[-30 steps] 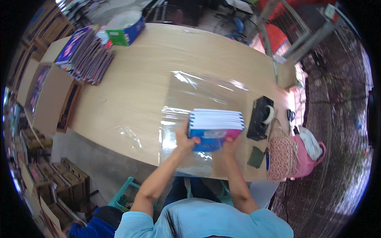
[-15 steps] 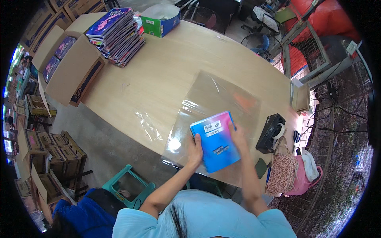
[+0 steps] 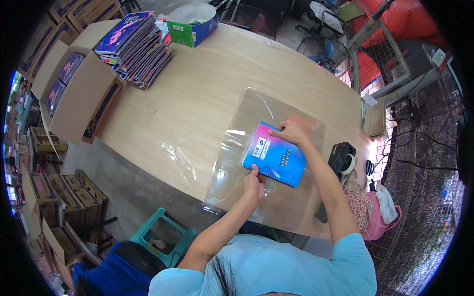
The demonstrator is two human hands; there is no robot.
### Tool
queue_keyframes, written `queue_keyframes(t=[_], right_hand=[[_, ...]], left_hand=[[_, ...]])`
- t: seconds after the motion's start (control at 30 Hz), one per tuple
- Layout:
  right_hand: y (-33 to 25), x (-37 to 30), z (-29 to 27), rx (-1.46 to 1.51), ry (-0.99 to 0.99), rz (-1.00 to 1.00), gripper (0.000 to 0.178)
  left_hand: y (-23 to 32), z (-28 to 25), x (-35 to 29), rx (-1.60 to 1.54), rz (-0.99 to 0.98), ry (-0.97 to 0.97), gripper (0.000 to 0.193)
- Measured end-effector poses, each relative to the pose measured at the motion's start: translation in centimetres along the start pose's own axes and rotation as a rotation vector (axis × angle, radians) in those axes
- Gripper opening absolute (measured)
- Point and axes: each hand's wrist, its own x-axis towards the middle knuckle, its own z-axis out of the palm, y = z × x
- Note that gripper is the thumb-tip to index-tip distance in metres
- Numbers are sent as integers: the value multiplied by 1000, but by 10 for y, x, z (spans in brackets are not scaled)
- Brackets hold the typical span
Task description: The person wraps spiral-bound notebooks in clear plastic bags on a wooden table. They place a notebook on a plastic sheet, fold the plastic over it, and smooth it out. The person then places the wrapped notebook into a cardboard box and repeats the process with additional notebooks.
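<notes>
A blue and pink spiral notebook (image 3: pixel 277 157) lies at a slant over a clear plastic sheet (image 3: pixel 231 165) on the table. Wire coils run along its near and far edges, so there may be more than one notebook in the pile. My left hand (image 3: pixel 255 186) grips the near edge, thumb on the cover and fingers beneath. At the far edge my right hand (image 3: pixel 291 133) is closed on it, thumb across the pink corner. The undersides of both grips are hidden.
Spiral notebooks stand in a tall stack (image 3: pixel 140 52) at the far left, beside an open carton (image 3: pixel 81 98) and a green-blue box (image 3: pixel 192 33). Right of my arm are a black tape dispenser (image 3: pixel 340 157) and bags (image 3: pixel 377 212). A person in blue (image 3: pixel 116 264) is at lower left.
The notebook has turned counterclockwise and shifted away from me. My right hand has moved to its far edge; my left hand has slid to the near edge.
</notes>
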Motion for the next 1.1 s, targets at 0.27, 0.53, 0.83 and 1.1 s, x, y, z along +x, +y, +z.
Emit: queue_keyframes(t=[0.27,0.53,0.83,1.1], right_hand=[[5,3,4,53,-63,48,67],[1,-24,10,-120,427,-186,47],[-55,-232,50,210,281,-334,18],[-49,-284,140,200,225,-169,35]], left_hand=[[4,10,-20,-16,-13,-10,29],[13,-43,-52,1138,603,-178,25],[76,-63,-49,2269,648,-1084,10],[76,-64,-49,2343,696,-1163,10]])
